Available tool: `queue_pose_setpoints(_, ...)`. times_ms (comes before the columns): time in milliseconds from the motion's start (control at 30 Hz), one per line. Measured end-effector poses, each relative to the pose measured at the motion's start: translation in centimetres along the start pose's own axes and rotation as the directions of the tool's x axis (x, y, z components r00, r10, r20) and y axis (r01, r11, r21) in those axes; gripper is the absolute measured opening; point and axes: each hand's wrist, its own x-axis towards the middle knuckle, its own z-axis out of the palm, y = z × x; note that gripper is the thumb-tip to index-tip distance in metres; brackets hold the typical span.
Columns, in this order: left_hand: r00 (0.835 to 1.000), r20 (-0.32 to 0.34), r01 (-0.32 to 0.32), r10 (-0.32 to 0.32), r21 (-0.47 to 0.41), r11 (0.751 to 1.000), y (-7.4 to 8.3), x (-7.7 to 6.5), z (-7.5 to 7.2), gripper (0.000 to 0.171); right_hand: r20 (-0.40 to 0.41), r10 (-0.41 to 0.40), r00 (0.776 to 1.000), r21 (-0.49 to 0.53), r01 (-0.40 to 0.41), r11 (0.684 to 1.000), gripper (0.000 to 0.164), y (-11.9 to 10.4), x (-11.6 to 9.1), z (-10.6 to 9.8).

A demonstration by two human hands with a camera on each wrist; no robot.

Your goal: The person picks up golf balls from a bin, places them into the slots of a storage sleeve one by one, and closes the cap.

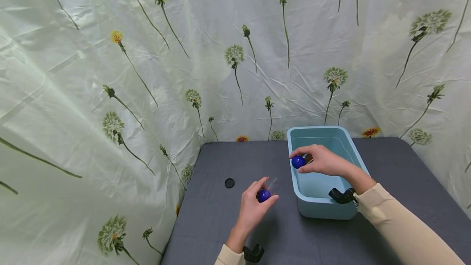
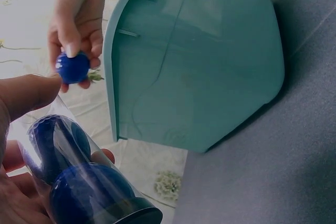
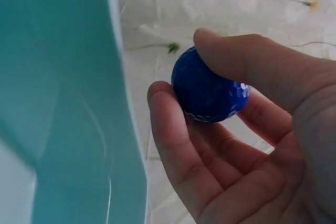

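Between its thumb and fingers, my right hand (image 1: 323, 161) pinches a dimpled blue golf ball (image 3: 210, 88) above the left rim of the light-blue bin (image 1: 325, 213). My left hand (image 1: 251, 207) grips a clear plastic tube (image 2: 79, 142), left of the bin and above the table. Inside the tube are two blue golf balls (image 2: 89, 195), and a dark cap closes its lower end in the left wrist view. The tube's other end points toward the right hand. In the head view, a small round black lid (image 1: 229, 183) lies on the table to the left.
The dark grey table (image 1: 209, 216) carries the bin on its right half. Behind and to the left hangs a pale curtain (image 1: 206, 60) printed with dandelions. Each wrist wears a black camera mount (image 1: 342, 195).
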Motion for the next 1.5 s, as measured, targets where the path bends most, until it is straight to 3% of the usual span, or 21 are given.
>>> queue_pose_setpoints(400, 1.000, -0.020, -0.007, 0.008, 0.035, 0.999, 0.2, 0.0, 0.2, 0.053, -0.057, -0.044, 0.997, 0.132, 0.051, 0.990, 0.043, -1.5, -0.7, 4.1)
queue_pose_setpoints(733, 0.999, -0.018, -0.036, 0.037, 0.039, 0.999, 0.1, -0.2, 0.3, 0.053, -0.107, -0.080, 0.991, 0.119, 0.093, 0.989, 0.040, -1.8, -0.9, 6.5)
queue_pose_setpoints(1100, 0.998, -0.007, -0.061, 0.062, 0.068, 0.996, -0.2, -0.5, 0.6, 0.056, -0.147, -0.070, 0.987, 0.109, 0.086, 0.990, 0.042, -2.1, -0.9, 7.8)
queue_pose_setpoints(1500, 0.999, -0.008, -0.038, 0.039, 0.084, 0.996, -0.6, -0.7, 0.9, 0.057, -0.149, -0.085, 0.985, 0.059, 0.094, 0.994, 0.045, -2.2, -0.7, 8.8)
